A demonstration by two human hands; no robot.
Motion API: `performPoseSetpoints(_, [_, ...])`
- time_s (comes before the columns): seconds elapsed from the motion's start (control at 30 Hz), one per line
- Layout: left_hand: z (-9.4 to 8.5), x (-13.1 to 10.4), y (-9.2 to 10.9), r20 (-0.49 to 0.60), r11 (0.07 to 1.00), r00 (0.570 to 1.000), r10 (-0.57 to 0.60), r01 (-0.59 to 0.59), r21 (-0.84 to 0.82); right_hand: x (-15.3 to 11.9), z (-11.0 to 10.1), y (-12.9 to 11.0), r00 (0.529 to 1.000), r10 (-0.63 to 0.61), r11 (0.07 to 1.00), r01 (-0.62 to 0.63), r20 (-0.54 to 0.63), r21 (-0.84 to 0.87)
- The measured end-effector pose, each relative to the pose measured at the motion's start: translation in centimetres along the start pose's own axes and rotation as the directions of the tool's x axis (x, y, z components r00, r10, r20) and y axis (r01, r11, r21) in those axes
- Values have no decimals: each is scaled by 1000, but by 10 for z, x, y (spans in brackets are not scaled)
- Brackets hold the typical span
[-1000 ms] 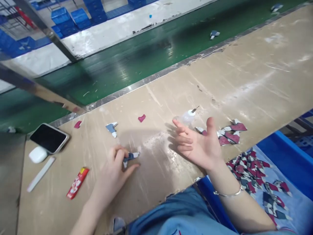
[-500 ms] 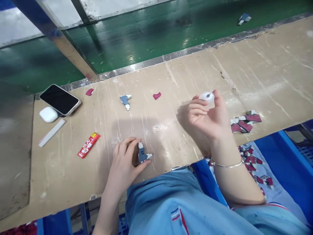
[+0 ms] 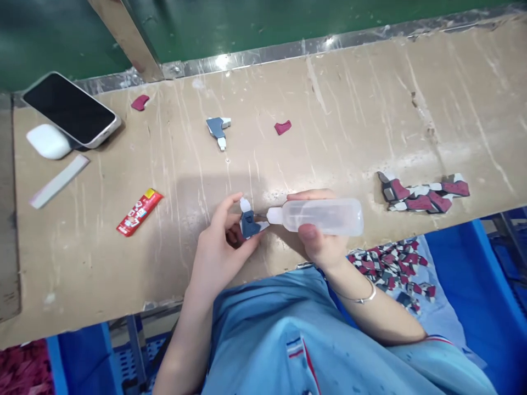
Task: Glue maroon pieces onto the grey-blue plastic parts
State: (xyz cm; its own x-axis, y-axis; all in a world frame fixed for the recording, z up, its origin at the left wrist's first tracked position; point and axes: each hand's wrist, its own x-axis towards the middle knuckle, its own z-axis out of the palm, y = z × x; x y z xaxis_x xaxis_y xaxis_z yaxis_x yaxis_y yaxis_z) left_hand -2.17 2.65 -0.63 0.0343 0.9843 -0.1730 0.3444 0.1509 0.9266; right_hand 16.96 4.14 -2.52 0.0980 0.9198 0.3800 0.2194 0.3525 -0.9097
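Observation:
My left hand (image 3: pixel 220 241) pinches a small dark blue-grey and white plastic piece (image 3: pixel 248 225) just above the table, its white peg pointing away from me. In my right hand (image 3: pixel 325 247) lies a translucent squeeze bottle (image 3: pixel 329 216), tipped on its side with its thin nozzle toward the left. The nozzle's tip is at the blue-grey piece; whether they touch I cannot tell. A similar blue-grey and white piece (image 3: pixel 217 130) lies farther back on the table. To its right rests a small maroon piece (image 3: pixel 282 128), and another maroon piece (image 3: pixel 140 102) lies at the left.
Joined maroon, white and grey pieces (image 3: pixel 428 195) lie on the right of the table (image 3: pixel 329 148). At the left are a phone (image 3: pixel 74 109), a white case (image 3: pixel 48 141), a pale strip (image 3: pixel 60 181) and a red packet (image 3: pixel 140 212). A blue bin (image 3: pixel 473 285) below holds many pieces.
My right hand has brought the bottle leftward and down, turning it from end-on to sideways against the blue-grey piece. My left hand still holds that piece, slightly raised. The view has shifted.

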Motion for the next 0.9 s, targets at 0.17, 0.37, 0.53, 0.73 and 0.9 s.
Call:
performPoseSetpoints(0.17, [-1,-1,-1,29,1000,999,14,-13,-15,1,-1,0,998,-66,998,66,13,6])
performPoseSetpoints(0.37, [1,-2,1,21,1000,1000,2,-2,-11,-1,-3,0,1000,7,999,-6,10,-47])
performPoseSetpoints(0.53, [0,-2,2,40,1000,999,-3,4,-18,-6,-6,1,999,-17,1000,17,44,-10])
performPoseSetpoints(0.73, [-1,-3,2,41,1000,999,14,-14,-18,-9,-8,1,999,11,1000,-12,49,25])
performPoseSetpoints(0.9, [-2,-2,2,38,1000,999,6,-7,10,-10,-5,-2,998,-1,1000,1,69,9])
